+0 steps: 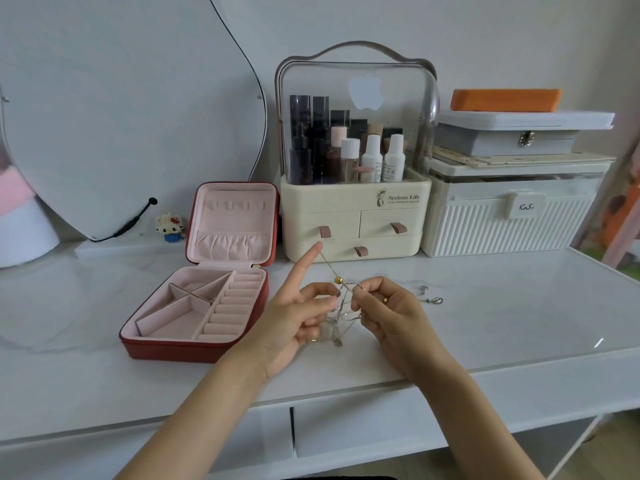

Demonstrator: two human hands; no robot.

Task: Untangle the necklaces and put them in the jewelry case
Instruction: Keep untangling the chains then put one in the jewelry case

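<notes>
A tangle of thin silver and gold necklace chains with a small gold bead hangs between my two hands above the white desk. My left hand has its index finger stretched up with one chain looped over the tip, while its other fingers curl around more chain. My right hand, wearing a gold ring, pinches the chains near the bead. The red jewelry case lies open to the left, pink inside, its compartments holding nothing that I can see.
A small silver jewelry piece lies on the desk right of my hands. Behind stand a cream cosmetics organizer with drawers, a white ribbed storage box with stacked boxes on top, a curved mirror and a small toy figure.
</notes>
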